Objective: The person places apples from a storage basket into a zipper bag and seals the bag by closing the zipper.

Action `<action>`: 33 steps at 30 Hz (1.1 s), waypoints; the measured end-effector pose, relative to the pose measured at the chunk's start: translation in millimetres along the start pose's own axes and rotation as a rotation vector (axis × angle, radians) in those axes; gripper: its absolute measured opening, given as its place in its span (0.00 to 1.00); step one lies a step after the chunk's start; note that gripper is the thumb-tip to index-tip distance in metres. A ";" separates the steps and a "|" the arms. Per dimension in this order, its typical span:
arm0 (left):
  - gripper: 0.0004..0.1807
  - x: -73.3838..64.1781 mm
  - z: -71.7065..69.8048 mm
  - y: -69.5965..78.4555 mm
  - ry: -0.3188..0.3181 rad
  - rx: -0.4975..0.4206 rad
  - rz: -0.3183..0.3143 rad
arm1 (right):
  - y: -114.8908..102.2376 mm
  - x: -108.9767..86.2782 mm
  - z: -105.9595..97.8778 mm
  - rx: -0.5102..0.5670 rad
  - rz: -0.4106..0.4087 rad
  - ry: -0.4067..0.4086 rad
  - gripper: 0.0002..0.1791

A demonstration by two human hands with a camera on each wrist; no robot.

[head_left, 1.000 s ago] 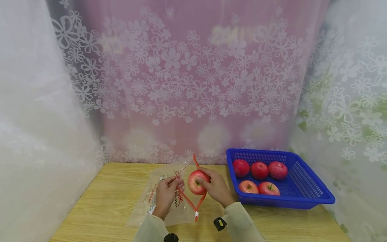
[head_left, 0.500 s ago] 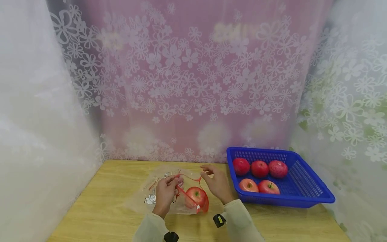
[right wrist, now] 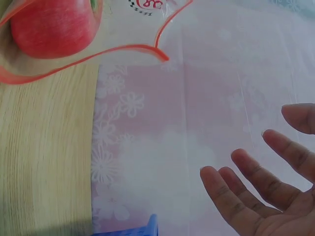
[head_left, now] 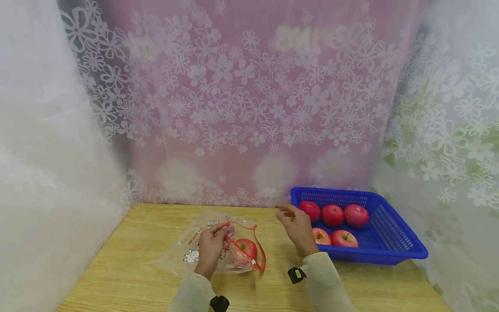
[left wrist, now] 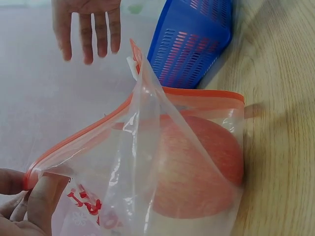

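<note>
At the lower middle of the head view, the left hand (head_left: 210,249) pinches the edge of a clear plastic bag with red-orange zip (head_left: 192,242), its mouth facing right, and one round red apple (head_left: 245,251) lies inside. The right hand (head_left: 298,226), fingers loosely spread and holding nothing, is beside the blue rectangular plastic basket (head_left: 374,256) at the lower right; it is the nearer hand to the five red apples (head_left: 332,216) there, which lie to its right
</note>
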State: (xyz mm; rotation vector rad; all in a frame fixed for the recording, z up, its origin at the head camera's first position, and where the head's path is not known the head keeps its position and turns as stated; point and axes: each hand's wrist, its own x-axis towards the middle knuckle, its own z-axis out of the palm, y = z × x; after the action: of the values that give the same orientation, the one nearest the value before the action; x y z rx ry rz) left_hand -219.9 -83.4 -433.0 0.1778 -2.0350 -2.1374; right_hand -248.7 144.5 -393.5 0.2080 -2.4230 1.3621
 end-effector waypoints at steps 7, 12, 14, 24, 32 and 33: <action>0.14 -0.6 -0.2 0.8 0.020 -0.001 -0.006 | 7.0 -0.7 0.2 -0.016 0.021 -0.026 0.16; 0.14 -0.7 -0.5 0.4 0.017 0.002 -0.015 | 13.8 -2.6 5.3 -0.016 0.016 -0.025 0.16; 0.14 -0.9 -0.7 0.1 0.016 0.004 -0.017 | 16.1 -3.6 7.7 -0.015 0.012 -0.026 0.16; 0.14 -0.9 0.1 -0.2 0.019 -0.002 -0.018 | 25.3 -13.6 23.1 0.006 0.013 -0.071 0.15; 0.14 0.5 0.5 -1.0 0.022 0.007 -0.012 | 34.9 -22.9 33.8 0.000 0.004 -0.129 0.16; 0.14 0.8 0.7 -1.4 0.022 0.007 -0.013 | 37.0 -23.6 35.3 -0.004 0.002 -0.135 0.16</action>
State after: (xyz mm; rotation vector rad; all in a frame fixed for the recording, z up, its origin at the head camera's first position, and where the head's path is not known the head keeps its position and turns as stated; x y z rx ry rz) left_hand -220.9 -82.8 -434.4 0.2149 -2.0352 -2.1267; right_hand -245.9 132.9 -448.6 0.3060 -2.5361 1.3847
